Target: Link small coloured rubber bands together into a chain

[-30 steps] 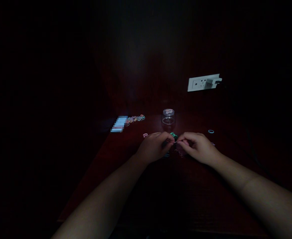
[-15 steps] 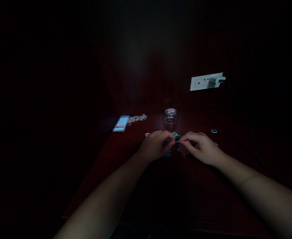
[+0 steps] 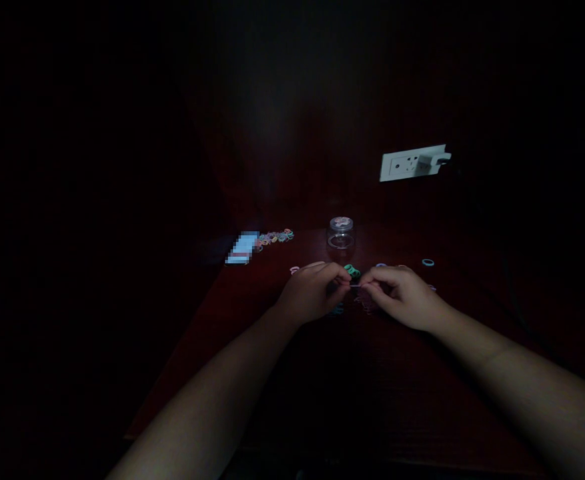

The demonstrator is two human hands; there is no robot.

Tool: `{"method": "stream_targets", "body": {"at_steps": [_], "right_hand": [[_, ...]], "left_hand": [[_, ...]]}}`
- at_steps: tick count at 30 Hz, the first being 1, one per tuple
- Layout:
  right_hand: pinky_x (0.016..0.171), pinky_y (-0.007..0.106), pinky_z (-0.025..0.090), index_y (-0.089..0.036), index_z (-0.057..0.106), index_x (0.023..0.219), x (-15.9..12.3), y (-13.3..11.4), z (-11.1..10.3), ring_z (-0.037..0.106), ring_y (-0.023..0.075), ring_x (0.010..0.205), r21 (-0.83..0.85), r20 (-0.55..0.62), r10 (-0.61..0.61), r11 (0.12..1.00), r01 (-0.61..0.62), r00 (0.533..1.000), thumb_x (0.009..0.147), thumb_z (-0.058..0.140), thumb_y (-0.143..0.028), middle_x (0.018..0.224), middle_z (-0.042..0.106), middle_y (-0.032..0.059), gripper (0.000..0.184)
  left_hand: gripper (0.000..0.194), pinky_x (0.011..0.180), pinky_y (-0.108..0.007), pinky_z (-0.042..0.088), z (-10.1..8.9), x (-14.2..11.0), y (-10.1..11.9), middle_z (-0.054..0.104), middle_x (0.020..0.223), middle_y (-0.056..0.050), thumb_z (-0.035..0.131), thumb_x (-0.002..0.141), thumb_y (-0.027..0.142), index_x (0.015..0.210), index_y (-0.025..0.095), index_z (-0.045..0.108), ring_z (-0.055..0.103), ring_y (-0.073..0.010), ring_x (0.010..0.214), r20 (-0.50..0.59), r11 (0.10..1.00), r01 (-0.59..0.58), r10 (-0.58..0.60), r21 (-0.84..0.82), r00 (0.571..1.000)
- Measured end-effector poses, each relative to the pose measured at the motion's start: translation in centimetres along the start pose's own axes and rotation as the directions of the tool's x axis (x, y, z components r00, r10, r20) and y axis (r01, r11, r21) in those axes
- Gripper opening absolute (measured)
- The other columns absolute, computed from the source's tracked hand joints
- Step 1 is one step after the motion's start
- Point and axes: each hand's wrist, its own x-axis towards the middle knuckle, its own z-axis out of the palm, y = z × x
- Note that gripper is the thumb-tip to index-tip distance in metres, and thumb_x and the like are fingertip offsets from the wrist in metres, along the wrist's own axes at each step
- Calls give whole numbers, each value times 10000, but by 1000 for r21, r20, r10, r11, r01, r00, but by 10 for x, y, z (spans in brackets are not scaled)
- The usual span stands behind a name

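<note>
One band, apparently, between hands

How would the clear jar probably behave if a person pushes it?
Pushed gently, the clear jar would probably slide rather than tip, since it stands upright on a broad base. Knocked over, it could roll, because its wall is round. Its shiny surface may feel slippery; glass or plastic, I cannot tell.

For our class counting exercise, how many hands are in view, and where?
2: the left hand just left of the thin pale strand held between them, the right hand just right of it. Darkness could hide others.
</note>
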Motion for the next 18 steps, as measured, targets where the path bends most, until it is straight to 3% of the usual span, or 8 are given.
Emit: {"method": "stream_targets", "body": {"at_steps": [8, 13, 18], "right_hand": [[571, 247, 392, -182, 659, 815, -1, 1, -1, 496, 126, 574, 1, -28, 49, 999, -49, 998, 914, 539, -278, 622, 537, -19, 182], [570, 251, 388, -183, 674, 819, 0, -1, 0, 488, 121, 555, 14, -23, 20, 1000, -20, 1000, 903, 556, -274, 604, 539, -23, 171], [559, 247, 381, -181, 679, 799, 1, -2, 1, 481, 117, 548, 22, -28, -1, 1000, 2, 1000, 901, 565, -283, 593, 525, -25, 184]], "left_hand": [[111, 802, -324, 497, -3, -1, 0, 690, 918, -10, 583, 866, 204, 972, 225, 608, 636, -168, 890, -17, 1000, -10, 10, -4, 1000], [250, 789, -317, 502, -3, -1, 7, 694, 950, -12, 674, 842, 365, 1044, 223, 631, 646, -164, 874, 23, 1000, -13, 13, -21, 1000], [105, 752, -283, 497, -1, 1, 8, 716, 830, 23, 608, 899, 314, 908, 234, 674, 658, -127, 764, 66, 1000, 2, -2, 4, 998]]}}
